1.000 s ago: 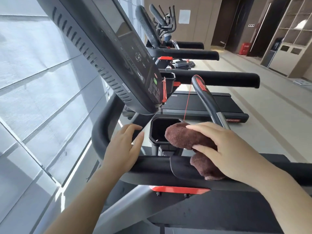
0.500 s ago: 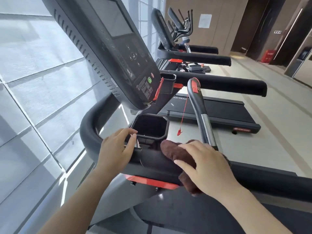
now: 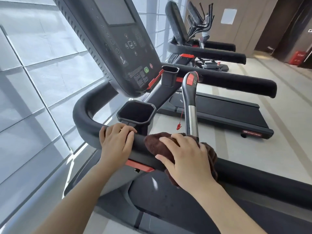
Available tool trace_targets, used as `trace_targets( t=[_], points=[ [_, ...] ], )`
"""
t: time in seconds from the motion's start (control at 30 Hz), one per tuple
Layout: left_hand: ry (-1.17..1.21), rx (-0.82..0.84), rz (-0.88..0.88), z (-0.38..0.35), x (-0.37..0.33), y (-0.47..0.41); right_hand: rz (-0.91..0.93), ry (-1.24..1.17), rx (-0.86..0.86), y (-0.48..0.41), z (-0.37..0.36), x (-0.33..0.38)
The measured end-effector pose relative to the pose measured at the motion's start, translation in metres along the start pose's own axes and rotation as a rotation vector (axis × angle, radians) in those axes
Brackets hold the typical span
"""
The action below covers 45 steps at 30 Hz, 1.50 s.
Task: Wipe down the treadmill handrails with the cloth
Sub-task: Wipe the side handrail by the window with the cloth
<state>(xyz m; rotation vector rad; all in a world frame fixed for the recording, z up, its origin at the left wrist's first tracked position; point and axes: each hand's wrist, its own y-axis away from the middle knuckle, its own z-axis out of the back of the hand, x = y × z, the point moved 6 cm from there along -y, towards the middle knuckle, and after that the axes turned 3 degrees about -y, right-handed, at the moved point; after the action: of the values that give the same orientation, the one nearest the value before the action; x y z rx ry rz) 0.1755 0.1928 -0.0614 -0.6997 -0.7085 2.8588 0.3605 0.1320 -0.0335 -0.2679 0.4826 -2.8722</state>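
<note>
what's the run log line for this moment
step: wiping handrail | right hand: pressing brown cloth on rail | left hand: flat on rail, bare | cup holder: empty

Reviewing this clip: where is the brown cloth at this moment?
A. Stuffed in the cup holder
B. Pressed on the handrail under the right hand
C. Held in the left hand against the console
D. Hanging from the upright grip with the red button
B. The right hand presses the brown cloth onto the black handrail, while the left hand rests bare on the rail and the cup holder shows nothing inside.
</note>
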Motion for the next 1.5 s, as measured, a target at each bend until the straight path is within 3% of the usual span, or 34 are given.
trace_targets(
  t=[0.23,0.5,0.77,1.0,1.2,1.33,1.5],
  points=[
    [0.016,0.114,-0.002,0.0,0.002,-0.002,0.002,-0.09,0.112,-0.023,-0.006,0.011],
    [0.051,0.043,0.04,0.001,0.001,0.001,-0.097,-0.048,-0.007,0.01,0.012,-0.032],
    [0.029,0.063,-0.014,0.0,0.003,0.002,0.056,-0.116,0.184,-0.024,0.0,0.001],
    [0.025,0.039,-0.037,0.006,0.0,0.005,0.103,-0.264,0.26,0.006,0.02,-0.057],
    [-0.041,0.072,-0.119,-0.011,-0.085,0.037,0.213,-0.404,0.379,0.012,0.034,-0.096],
    [-0.02,-0.006,0.036,-0.033,-0.125,0.061,0.413,-0.322,0.392,0.032,0.038,-0.123],
    [0.017,-0.041,0.106,-0.043,-0.166,0.086,0.424,-0.422,0.502,0.064,0.056,-0.196]
  ],
)
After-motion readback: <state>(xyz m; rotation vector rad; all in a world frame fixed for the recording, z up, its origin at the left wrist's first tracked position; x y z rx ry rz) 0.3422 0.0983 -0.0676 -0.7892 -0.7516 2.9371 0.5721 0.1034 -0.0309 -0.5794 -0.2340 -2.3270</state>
